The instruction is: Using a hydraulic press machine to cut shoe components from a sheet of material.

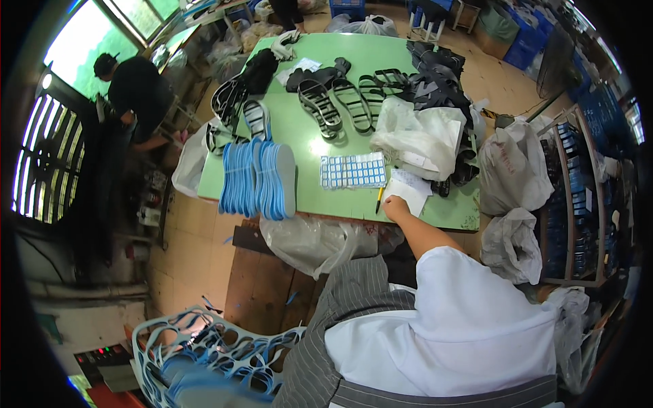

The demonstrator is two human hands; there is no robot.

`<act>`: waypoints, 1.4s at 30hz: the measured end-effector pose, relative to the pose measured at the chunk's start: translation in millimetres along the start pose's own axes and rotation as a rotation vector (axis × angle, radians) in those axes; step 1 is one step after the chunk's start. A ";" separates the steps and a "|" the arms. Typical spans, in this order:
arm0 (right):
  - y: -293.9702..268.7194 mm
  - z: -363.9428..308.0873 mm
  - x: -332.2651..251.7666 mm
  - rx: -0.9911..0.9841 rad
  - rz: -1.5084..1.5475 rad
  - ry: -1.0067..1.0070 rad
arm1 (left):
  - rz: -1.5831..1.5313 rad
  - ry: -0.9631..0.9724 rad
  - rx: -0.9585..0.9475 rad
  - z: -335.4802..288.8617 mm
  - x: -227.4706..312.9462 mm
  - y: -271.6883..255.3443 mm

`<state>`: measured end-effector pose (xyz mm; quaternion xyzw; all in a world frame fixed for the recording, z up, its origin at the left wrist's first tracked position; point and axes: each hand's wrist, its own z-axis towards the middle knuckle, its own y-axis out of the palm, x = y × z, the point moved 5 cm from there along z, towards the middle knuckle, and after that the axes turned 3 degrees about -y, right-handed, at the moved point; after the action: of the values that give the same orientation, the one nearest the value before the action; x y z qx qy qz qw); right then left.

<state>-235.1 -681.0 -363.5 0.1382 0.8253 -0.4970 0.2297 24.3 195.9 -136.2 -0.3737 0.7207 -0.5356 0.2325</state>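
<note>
My right hand [394, 208] rests at the near edge of the green table, on a white sheet of paper [412, 198]. Its fingers look curled closed, and whatever may be in them is hidden. Just left of it lies a yellow and black pen [379, 197]. Farther left is a bundled stack of blue-and-white printed labels [353, 170]. Two rows of blue foam shoe soles [256, 180] stand stacked at the left front edge. My left hand is out of sight. At the lower left is a blue foam sheet [218, 343] full of cut-out holes, with motion-blurred blue foam [204, 384] beside it.
Black strappy sandals [320, 107] and black straps [435, 75] lie across the green table [309, 58]. White plastic bags [422, 136] crowd its right side, and a rack [578, 204] stands beyond. Another person [139, 95] works at the far left.
</note>
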 end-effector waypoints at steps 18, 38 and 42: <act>-38.6 152.6 6.9 0.234 -0.080 0.338 | -0.405 -0.487 0.025 -11.1 191.4 29.6; -64.0 142.8 68.0 0.280 1.032 0.661 | -0.903 -0.520 0.091 49.1 202.3 11.6; -92.0 133.2 63.5 0.359 -0.064 0.294 | -0.990 -0.434 0.042 84.0 196.7 2.1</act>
<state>-299.4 -841.8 -380.0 0.2217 0.7523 -0.6172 0.0630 -35.1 -9.0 -152.1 -0.7659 0.3829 -0.5060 0.1035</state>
